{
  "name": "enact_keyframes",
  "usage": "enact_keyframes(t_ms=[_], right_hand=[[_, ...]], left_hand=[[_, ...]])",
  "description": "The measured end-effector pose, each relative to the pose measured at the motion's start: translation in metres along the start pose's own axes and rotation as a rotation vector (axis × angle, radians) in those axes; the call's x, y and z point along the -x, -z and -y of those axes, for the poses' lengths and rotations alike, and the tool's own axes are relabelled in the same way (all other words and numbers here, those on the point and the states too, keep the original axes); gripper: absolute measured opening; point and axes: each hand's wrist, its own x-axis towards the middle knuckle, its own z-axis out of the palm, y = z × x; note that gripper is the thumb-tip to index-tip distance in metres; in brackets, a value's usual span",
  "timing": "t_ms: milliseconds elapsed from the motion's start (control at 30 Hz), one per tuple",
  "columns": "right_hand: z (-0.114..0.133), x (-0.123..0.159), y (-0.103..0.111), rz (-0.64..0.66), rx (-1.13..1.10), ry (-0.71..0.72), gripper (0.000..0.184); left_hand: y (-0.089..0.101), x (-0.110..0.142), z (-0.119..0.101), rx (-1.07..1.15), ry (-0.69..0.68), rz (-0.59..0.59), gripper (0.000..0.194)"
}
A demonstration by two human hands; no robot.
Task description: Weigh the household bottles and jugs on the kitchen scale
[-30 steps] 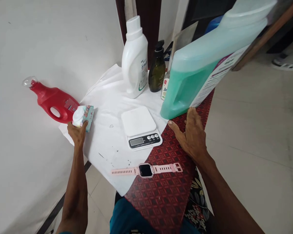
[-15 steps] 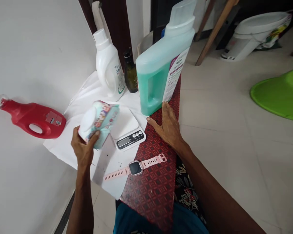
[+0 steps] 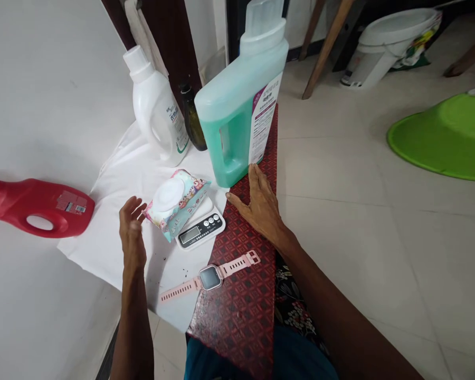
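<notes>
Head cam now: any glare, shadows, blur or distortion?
Head view: soft shadow on the white cloth between left hand and scale; dull sheen on the red patterned tabletop near its front edge and across the watch screen. Same view: wide-angle stretch toward the edges; scale's small print unreadable.

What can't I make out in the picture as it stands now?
All in the head view:
Red bottle: its top is cut off by the left edge.
Scale: most of its weighing surface is hidden under the wipes pack; any reading is too small.
Dark bottle: partly hidden behind the green-liquid bottle.
Left hand: whether it touches the pack is unclear.
</notes>
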Motion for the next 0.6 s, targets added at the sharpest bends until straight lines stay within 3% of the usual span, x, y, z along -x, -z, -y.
enact_keyframes(t_ms=[200, 400, 600], right_hand=[[0.001, 0.000, 0.001, 0.012, 0.017, -0.016, 0.094], [0.002, 0.000, 0.003, 0.017, 0.028, -0.021, 0.094], [0.003, -0.001, 0.003, 0.009, 0.033, -0.016, 0.092]], left_hand=[[0.012, 0.016, 0.041, 0.113, 0.320, -0.350, 0.054], [0.009, 0.016, 0.047, 0.041, 0.305, -0.367, 0.045], [0.005, 0.019, 0.035, 0.035, 0.219, -0.373, 0.060]])
